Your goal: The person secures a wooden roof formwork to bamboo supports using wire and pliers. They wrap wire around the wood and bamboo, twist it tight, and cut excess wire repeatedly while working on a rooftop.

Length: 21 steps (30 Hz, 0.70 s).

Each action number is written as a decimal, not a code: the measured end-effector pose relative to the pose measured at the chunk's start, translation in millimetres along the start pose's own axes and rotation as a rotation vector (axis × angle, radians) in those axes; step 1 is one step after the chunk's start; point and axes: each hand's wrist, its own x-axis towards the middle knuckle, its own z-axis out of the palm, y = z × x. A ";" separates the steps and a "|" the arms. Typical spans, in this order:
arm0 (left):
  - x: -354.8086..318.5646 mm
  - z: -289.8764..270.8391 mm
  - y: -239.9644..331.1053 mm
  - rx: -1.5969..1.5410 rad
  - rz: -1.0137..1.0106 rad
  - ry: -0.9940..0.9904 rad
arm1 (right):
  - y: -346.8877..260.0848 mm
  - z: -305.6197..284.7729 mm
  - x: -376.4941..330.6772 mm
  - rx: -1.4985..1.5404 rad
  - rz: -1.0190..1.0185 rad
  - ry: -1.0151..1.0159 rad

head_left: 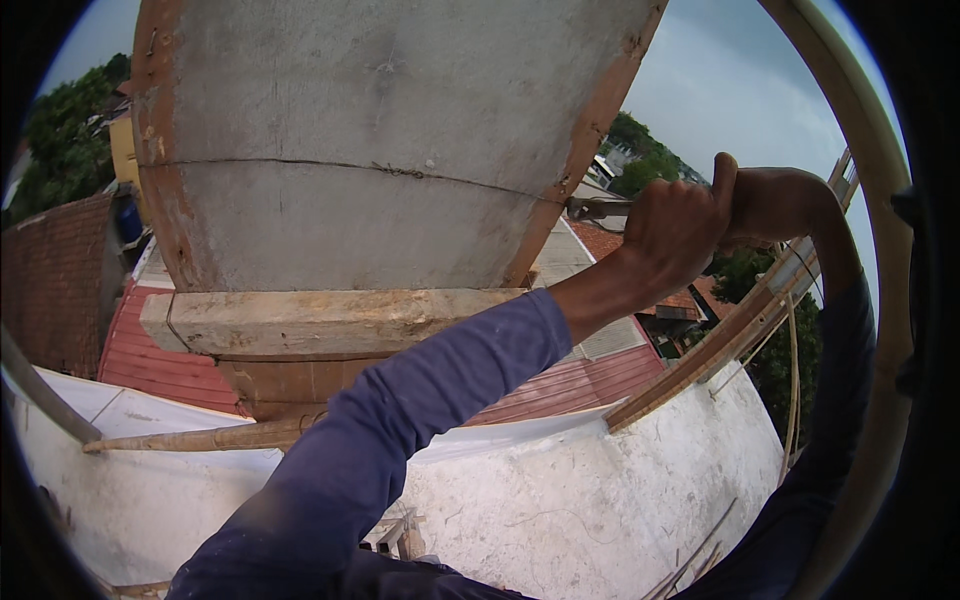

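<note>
My left hand [675,232] is closed around a dark metal tool [598,208], whose head meets the right edge of a tall grey panel [390,100] with brown sides. A thin twisted wire [400,172] runs across the panel to that same edge, close to the tool's head. Right behind the left hand, my right hand [780,203] is bent in at the wrist and looks closed. Most of its fingers are hidden, so what it grips cannot be made out. The left thumb points up.
Across the panel's foot lies a thick wooden beam [330,322]. A pole [200,438] and a slanting wooden plank [720,340] stand over a whitish surface [600,490]. On the right, a curved pole [885,250] rises close to my arm. Red roofs [165,345] and trees lie below.
</note>
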 end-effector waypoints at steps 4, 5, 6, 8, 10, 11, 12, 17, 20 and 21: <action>4.2 1.8 -2.6 -0.041 -0.008 0.013 | -4.7 -6.8 1.9 -0.101 -0.011 0.034; 2.7 3.8 -2.4 -0.038 -0.011 -0.001 | -2.5 -1.3 1.8 0.007 -0.032 0.052; 0.9 5.9 -0.6 -0.017 0.000 -0.025 | 0.7 7.8 0.1 0.093 -0.031 0.088; -4.1 7.9 2.0 0.042 0.010 -0.068 | 5.3 34.5 -5.6 0.310 -0.089 0.268; -9.4 6.9 3.7 0.105 0.055 -0.121 | 5.3 66.5 -11.8 0.159 -0.111 0.497; -12.3 5.2 3.2 0.150 0.084 -0.212 | 3.3 83.1 -16.9 0.196 -0.096 0.612; -13.2 3.4 2.8 0.114 0.103 -0.264 | -1.5 100.3 -21.7 0.048 -0.054 0.704; -16.7 -5.3 -2.3 0.003 0.193 -0.263 | -18.2 157.7 -6.3 -0.523 0.064 1.309; -12.8 -4.8 -4.1 -0.066 0.191 -0.281 | -0.5 163.9 16.9 -0.435 -0.006 1.447; -10.2 -4.1 -4.7 -0.071 0.178 -0.304 | 7.5 162.6 24.5 -0.450 -0.049 1.474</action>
